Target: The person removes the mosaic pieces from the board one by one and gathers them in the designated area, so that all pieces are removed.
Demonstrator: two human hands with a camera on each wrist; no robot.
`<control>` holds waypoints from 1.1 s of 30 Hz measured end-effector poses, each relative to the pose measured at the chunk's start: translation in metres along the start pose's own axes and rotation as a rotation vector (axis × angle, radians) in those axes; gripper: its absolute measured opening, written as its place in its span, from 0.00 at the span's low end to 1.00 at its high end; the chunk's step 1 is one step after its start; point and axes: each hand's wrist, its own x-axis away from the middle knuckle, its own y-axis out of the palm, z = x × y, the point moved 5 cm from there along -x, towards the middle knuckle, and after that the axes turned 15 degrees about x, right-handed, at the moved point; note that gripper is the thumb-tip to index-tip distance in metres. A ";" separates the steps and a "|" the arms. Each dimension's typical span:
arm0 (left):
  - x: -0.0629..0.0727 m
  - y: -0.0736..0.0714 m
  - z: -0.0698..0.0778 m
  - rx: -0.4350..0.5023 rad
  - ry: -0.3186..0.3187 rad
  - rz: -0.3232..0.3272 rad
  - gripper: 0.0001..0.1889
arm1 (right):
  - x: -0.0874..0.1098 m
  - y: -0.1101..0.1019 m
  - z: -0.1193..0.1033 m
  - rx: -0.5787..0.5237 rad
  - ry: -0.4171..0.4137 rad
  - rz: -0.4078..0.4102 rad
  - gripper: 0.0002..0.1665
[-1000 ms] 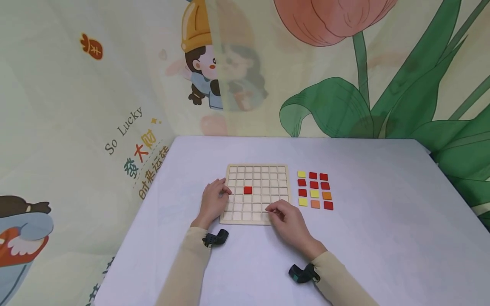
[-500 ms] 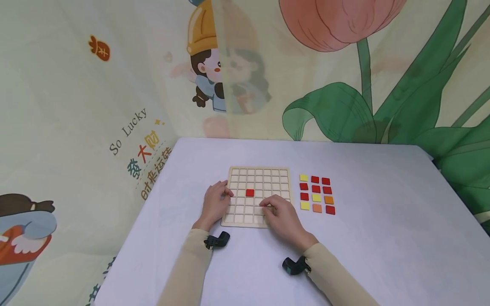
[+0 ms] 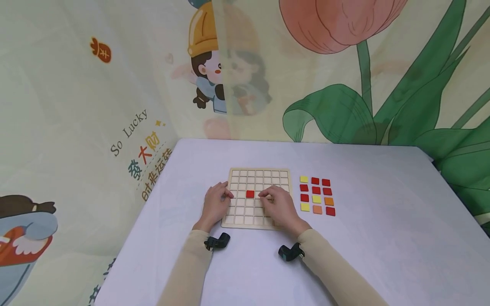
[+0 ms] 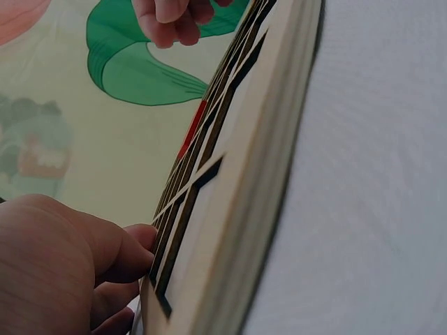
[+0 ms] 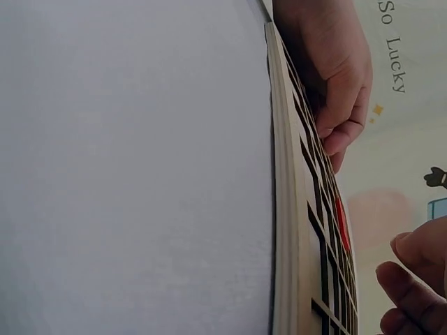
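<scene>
A square wooden grid board (image 3: pixel 240 220) lies on the white table. One red square tile (image 3: pixel 250 194) sits in a cell left of the board's middle; its red edge also shows in both wrist views. My left hand (image 3: pixel 215 202) rests at the board's left edge, with bent fingertips touching the rim and outer cells. Over the board, just right of the red tile, my right hand (image 3: pixel 281 208) is held with its fingertips low over the cells. In the right wrist view, the right hand's thumb and fingers (image 5: pixel 419 244) are apart, and nothing shows between them.
Right of the board, several loose tiles lie in three columns: red ones (image 3: pixel 315 190), yellow ones (image 3: pixel 316 199) and orange ones (image 3: pixel 328 201). White cloth (image 3: pixel 383 238) covers the table, whose back edge meets a printed curtain (image 3: pixel 325 114).
My right hand has moved up and left across the board, from its lower right part to beside the red tile. The left hand has stayed at the left edge. The camera view shifted slightly.
</scene>
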 end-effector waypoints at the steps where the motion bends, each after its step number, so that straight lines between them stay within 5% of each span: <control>1: 0.000 0.000 0.000 -0.001 0.007 0.001 0.08 | -0.002 0.000 0.000 0.014 0.005 0.000 0.06; 16: -0.003 0.002 0.006 0.002 0.024 -0.008 0.08 | -0.028 0.008 -0.003 0.160 -0.015 -0.050 0.10; 33: 0.001 0.001 -0.002 -0.010 0.016 0.008 0.08 | -0.031 0.030 -0.006 0.236 0.028 -0.057 0.12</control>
